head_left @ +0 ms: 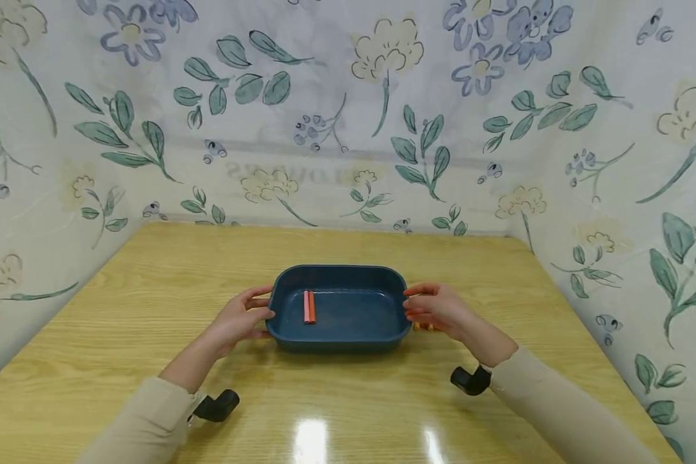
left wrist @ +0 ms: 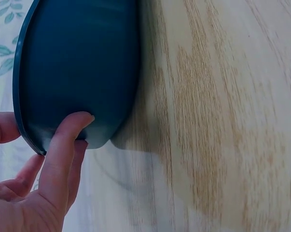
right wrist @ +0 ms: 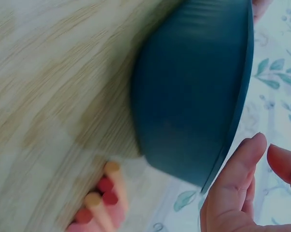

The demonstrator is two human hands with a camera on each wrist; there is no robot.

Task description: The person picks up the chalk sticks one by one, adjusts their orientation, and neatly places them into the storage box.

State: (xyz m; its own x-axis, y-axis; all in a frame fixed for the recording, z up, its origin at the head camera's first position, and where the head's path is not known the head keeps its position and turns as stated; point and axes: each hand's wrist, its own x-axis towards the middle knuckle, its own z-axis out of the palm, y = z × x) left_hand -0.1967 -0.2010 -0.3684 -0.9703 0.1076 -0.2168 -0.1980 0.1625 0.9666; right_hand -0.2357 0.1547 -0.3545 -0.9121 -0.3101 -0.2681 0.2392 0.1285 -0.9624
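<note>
A dark blue rectangular basin (head_left: 348, 345) with rounded corners stands on the wooden table. Inside it, towards the left, a pink stick (head_left: 306, 308) and an orange-red stick (head_left: 312, 307) lie side by side. My left hand (head_left: 245, 317) grips the basin's left end, the thumb at the rim and other fingers (left wrist: 63, 145) against the outer wall. At the opposite end is my right hand (head_left: 441, 310), its thumb and fingers apart; whether the fingertips touch the rim is hard to tell. Several orange and red round sticks (right wrist: 104, 203) lie on the table beside that end, partly hidden in the head view.
The wooden table (head_left: 209, 258) reaches back to a white floral cloth (head_left: 336, 161) that also hangs at both sides. A black camera mount (head_left: 219, 406) sticks out from the left wrist, and another black mount (head_left: 471, 380) from the right.
</note>
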